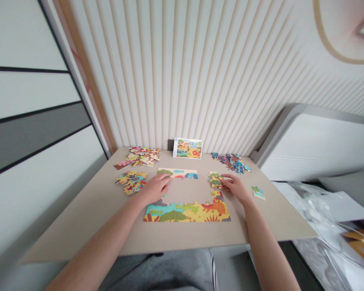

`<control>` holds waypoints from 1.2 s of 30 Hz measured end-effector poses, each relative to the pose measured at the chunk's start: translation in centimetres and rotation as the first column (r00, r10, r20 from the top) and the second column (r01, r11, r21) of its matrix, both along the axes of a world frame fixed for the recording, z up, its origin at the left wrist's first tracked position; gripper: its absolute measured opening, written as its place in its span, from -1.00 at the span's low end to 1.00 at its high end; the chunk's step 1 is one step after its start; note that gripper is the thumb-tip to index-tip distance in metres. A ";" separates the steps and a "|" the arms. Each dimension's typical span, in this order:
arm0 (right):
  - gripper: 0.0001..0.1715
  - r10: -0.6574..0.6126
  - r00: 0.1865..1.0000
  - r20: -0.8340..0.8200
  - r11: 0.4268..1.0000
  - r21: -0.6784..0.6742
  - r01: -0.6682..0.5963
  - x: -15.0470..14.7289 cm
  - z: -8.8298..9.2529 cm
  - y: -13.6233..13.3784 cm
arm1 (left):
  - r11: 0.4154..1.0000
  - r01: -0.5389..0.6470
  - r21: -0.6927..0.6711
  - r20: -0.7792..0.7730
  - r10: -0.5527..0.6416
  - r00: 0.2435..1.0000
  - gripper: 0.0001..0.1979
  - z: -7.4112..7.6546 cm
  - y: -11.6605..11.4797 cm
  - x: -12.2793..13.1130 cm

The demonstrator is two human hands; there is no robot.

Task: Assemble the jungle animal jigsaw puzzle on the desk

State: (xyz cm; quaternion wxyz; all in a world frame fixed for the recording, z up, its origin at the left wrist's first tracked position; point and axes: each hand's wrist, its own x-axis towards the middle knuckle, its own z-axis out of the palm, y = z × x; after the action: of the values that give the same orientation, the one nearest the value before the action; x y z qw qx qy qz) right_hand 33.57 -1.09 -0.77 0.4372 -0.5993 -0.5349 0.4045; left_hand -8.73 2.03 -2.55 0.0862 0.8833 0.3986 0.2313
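A partly assembled jigsaw puzzle (172,214) lies flat on the table, its lower rows showing a crocodile and an orange lion. A separate top strip of puzzle (178,172) has trees and a blue elephant. My left hand (155,189) rests at the puzzle's left side, fingers stretched toward the strip's lower left corner. On the right, my right hand (234,186) has its fingertips at the right edge of a joined section of puzzle pieces (215,180) with green trees. This section sits just above the lion side, with a gap between it and the top strip.
The picture card (188,148) leans against the ribbed wall. Loose puzzle pieces lie in heaps: a pinkish pile (143,156), a yellow pile (132,182) and a blue pile (233,162). A small green-and-blue piece (259,192) lies apart at right. Clear plastic wrapping (315,202) is beyond the table's right edge.
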 end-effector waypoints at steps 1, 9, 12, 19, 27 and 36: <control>-0.39 0.005 1.000 0.001 1.000 -0.002 -0.005 -0.1 0.0 0.0 | 1.000 -0.002 0.000 0.000 0.002 1.000 -0.57 0.0 0.0 0.0; -0.45 0.061 0.990 0.130 0.992 0.103 -0.074 -0.6 -0.7 0.3 | 1.000 0.002 0.009 -0.001 -0.002 1.000 -0.56 -0.1 0.0 0.0; -0.48 0.060 0.967 0.247 0.983 0.151 -0.100 -0.7 -0.7 0.3 | 1.000 0.003 0.011 0.004 -0.003 1.000 -0.57 -0.2 0.1 -0.1; -0.55 0.043 0.930 0.366 0.976 0.184 -0.118 -1.1 -0.1 0.1 | 1.000 0.004 0.002 0.012 -0.004 1.000 -0.57 -0.3 0.2 -0.1; -0.63 -0.008 0.914 0.405 0.978 0.192 -0.076 -1.2 -0.3 0.2 | 1.000 0.010 0.013 0.035 -0.011 0.999 -0.58 -0.3 0.2 -0.1; -0.68 -0.016 0.883 0.469 0.970 0.220 -0.099 -1.3 -0.3 0.3 | 1.000 0.007 0.002 0.009 -0.007 1.000 -0.57 -0.2 0.2 -0.1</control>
State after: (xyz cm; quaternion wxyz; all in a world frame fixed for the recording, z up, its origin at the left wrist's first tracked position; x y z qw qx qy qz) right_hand 32.23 -0.84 -1.09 0.3552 -0.6107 -0.6816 0.1904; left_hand -8.84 2.20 -2.80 0.0880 0.8837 0.3948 0.2356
